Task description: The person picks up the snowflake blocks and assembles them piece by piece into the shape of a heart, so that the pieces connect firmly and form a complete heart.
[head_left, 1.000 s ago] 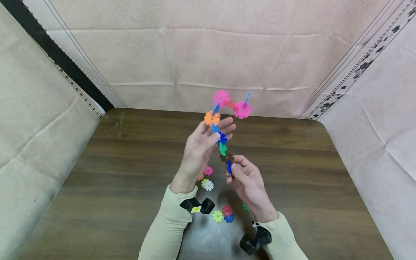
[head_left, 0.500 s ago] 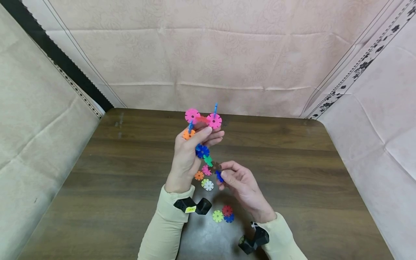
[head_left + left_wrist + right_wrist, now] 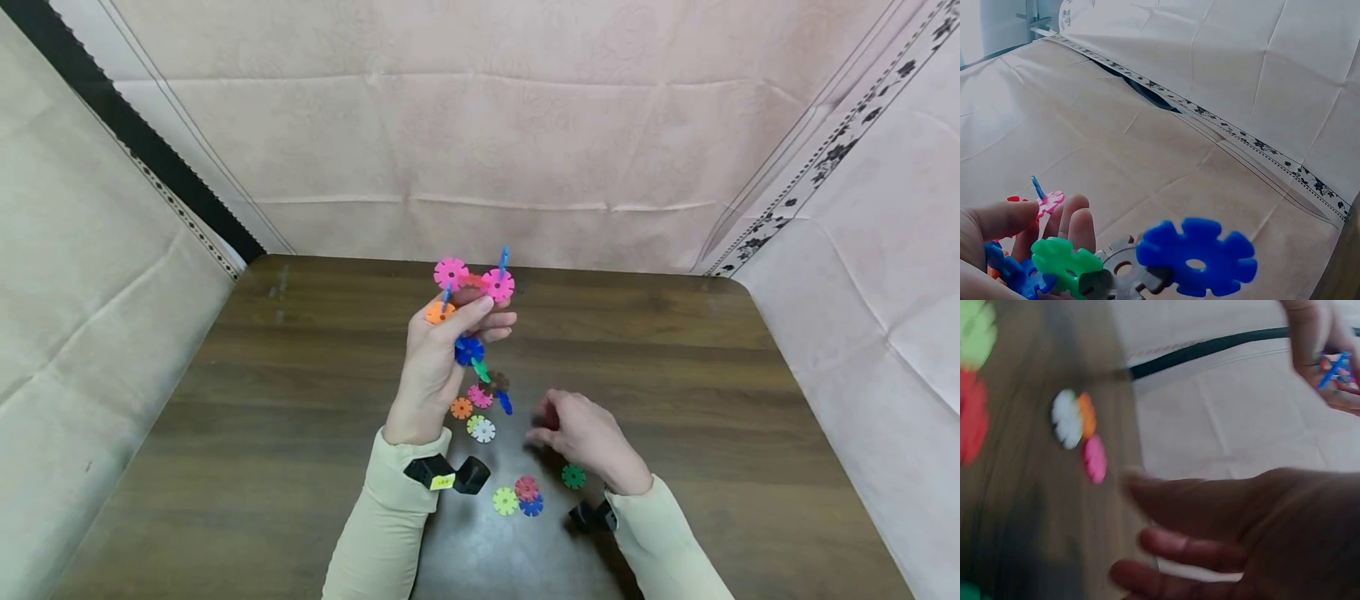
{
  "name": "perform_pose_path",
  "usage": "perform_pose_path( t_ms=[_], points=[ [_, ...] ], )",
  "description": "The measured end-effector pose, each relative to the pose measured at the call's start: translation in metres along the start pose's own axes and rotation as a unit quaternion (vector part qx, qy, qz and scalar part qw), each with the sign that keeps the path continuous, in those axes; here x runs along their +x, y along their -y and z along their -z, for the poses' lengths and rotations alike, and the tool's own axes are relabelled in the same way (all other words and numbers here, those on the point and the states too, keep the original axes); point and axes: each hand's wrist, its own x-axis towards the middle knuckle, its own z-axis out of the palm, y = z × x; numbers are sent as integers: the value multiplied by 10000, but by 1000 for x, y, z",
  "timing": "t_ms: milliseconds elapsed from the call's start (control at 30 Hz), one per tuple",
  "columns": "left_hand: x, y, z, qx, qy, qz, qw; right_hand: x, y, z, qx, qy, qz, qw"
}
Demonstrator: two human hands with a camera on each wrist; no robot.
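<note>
A chain of snowflake discs (image 3: 472,321) is held up above the bench (image 3: 255,417) by the left hand (image 3: 438,358), with the thumb and fingers (image 3: 491,319) curled round its middle part. At the chain's top, two pink discs (image 3: 474,280) are seen just past the fingertips, with an orange one (image 3: 438,312) tucked to the left of the thumb. Below the grip the chain hangs down through a dark blue disc, a green one, a brownish one and a small blue end piece (image 3: 505,402). In the left wrist view that same tail is shown close up: green disc (image 3: 1063,265), grey-brown disc (image 3: 1119,272), then a big blue disc (image 3: 1194,256) at the very end.

The right hand (image 3: 585,437) is kept low over the bench, to the right of the chain's lower end and apart from it. Nothing is gripped by it; the fingers (image 3: 1185,547) look loosely bent and relaxed, though the right wrist view is quite blurred.

Loose discs are scattered on the bench under the chain: an orange, pink and white-yellow cluster (image 3: 474,414) just below the hanging end, a green disc (image 3: 573,476) right beside the right hand, and a lime, red and blue group (image 3: 517,497) nearer the person than the chain.
</note>
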Motion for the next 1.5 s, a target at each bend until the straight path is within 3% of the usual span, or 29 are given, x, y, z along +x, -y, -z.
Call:
perform_pose_path(
  t_ms=[133,267,600,867,967,1033,1100,1167,1233,1333,1400,1433,1500],
  points=[
    [1,3,0,1,-61,14,10000,-6,-8,-1,-995,525,-372,9930],
    [0,3,-1,35,-197,60,9998,-17,-15,0,-1290,1022,-469,9852],
    [0,3,-1,338,-250,105,9991,-19,-23,-3,-1342,752,-446,9871],
    [-2,0,-2,627,-246,42,9977,-14,-27,1,-892,757,-465,9920],
    [-2,-1,-3,644,-247,75,9976,-12,-26,10,-187,264,-18,9995],
    [-3,-1,-4,652,-229,110,9975,-11,-22,20,451,-381,452,9972],
    [-3,-1,-5,692,-202,136,9973,-10,-15,33,1296,-1128,955,9805],
    [-4,0,-5,761,-165,143,9969,-9,-5,46,2211,-1808,1461,9471],
    [-4,1,-6,841,-107,135,9963,-10,7,60,3083,-2301,1927,9027],
    [-4,1,-7,959,69,141,9953,-11,27,78,4244,-2723,2558,8248],
    [-4,1,-7,1029,239,158,9943,-13,38,87,4661,-2935,2812,7858],
    [-4,1,-7,1059,327,162,9937,-13,43,91,4795,-3032,2902,7706],
    [-5,1,-7,1150,485,150,9921,-14,51,96,4878,-3194,3005,7548]
  ],
)
